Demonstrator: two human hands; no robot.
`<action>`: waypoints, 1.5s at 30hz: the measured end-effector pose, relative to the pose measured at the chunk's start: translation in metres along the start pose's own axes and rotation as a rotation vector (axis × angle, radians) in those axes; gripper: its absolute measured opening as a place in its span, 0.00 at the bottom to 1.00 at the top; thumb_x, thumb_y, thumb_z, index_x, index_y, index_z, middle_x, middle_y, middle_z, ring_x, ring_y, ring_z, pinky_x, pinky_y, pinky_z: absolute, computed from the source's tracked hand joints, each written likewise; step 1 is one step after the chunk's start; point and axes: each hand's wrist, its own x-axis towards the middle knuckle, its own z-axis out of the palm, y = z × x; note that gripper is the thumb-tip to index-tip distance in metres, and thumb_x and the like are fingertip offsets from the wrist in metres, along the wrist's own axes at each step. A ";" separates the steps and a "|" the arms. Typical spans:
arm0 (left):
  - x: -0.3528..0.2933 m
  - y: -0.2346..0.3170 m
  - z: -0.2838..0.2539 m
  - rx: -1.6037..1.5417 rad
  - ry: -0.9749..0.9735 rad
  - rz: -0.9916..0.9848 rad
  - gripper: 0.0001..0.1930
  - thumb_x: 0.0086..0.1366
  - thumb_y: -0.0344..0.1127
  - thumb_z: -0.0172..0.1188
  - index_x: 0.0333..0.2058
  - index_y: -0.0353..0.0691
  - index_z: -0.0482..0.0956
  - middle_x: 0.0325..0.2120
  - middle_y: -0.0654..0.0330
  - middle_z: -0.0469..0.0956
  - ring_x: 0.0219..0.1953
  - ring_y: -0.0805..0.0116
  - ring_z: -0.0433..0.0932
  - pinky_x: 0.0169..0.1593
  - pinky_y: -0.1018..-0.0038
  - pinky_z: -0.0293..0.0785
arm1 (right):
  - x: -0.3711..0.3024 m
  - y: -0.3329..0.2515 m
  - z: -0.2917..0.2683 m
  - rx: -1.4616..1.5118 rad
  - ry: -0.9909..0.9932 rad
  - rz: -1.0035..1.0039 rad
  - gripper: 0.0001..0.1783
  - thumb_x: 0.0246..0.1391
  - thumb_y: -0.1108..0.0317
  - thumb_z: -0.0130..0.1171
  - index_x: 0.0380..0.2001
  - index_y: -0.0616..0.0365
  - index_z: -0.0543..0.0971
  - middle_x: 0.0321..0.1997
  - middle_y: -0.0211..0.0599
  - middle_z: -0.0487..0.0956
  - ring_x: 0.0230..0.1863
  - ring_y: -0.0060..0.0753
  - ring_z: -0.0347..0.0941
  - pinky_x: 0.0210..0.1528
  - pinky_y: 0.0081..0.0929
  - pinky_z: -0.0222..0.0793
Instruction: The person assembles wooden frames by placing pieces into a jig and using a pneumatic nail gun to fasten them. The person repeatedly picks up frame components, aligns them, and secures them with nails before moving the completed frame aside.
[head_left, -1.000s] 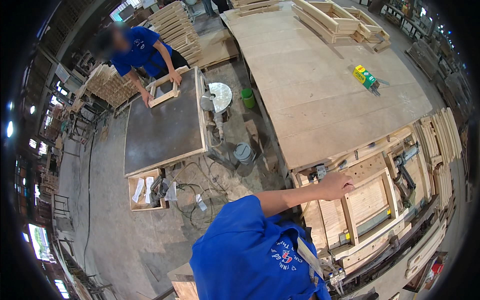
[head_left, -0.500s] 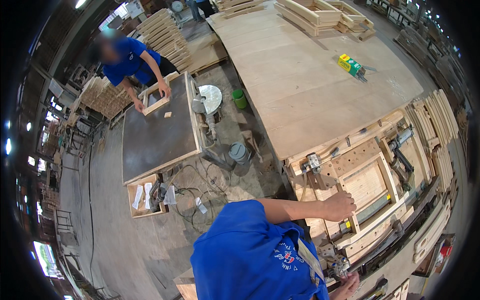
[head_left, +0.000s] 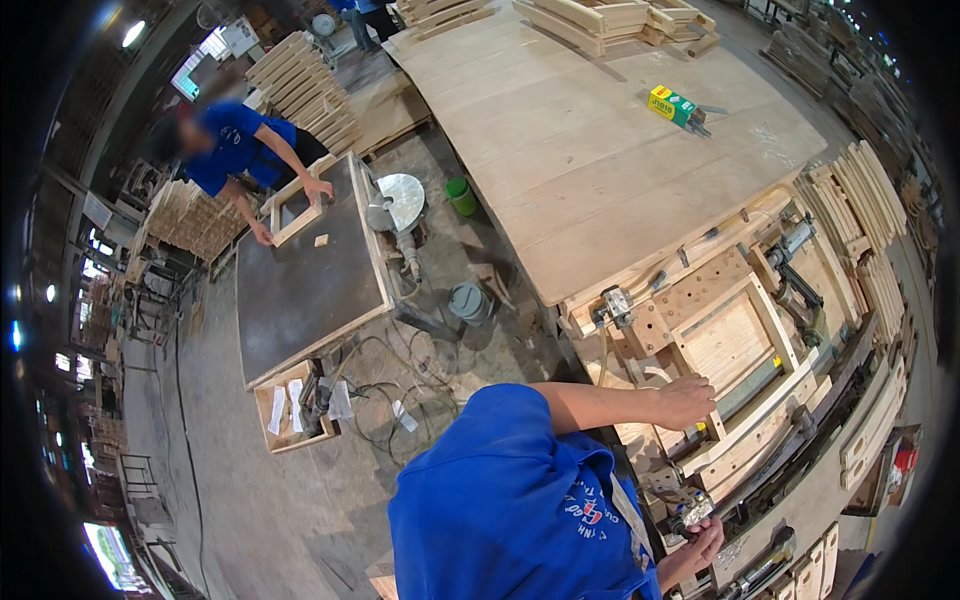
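My left hand (head_left: 685, 403) is curled closed over the near left end of a pale wooden frame (head_left: 785, 340), which lies in a wooden jig (head_left: 690, 288) with drilled holes. Close to my body, my right hand (head_left: 697, 550) has its fingers bent round the dark end of a silver valve-like fitting (head_left: 695, 511); the fingertips are partly hidden. A similar silver fitting (head_left: 617, 303) with a hose is fixed at the jig's far left corner. A clamp (head_left: 795, 285) with a grey body lies beyond the frame.
A large plywood table (head_left: 600, 150) bears a yellow-green box (head_left: 675, 106) and stacked frames (head_left: 600, 22). Wooden slats (head_left: 860, 205) lie at right. Across the aisle, a co-worker in blue (head_left: 235, 145) handles a small frame (head_left: 298, 212) on a dark-topped bench (head_left: 305, 285). Hoses cross the floor.
The view has shifted slightly, with the far table moving left and up. My right hand has moved slightly and its fingers are bent round the fitting. The left hand stays on the frame.
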 end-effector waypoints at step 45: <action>0.146 0.009 -0.120 0.103 -0.688 0.170 0.18 0.67 0.48 0.65 0.48 0.43 0.80 0.38 0.46 0.85 0.43 0.40 0.84 0.48 0.49 0.79 | 0.028 -0.085 0.010 -0.094 0.352 -0.202 0.12 0.73 0.67 0.59 0.48 0.65 0.82 0.31 0.29 0.78 0.26 0.13 0.68 0.29 0.14 0.63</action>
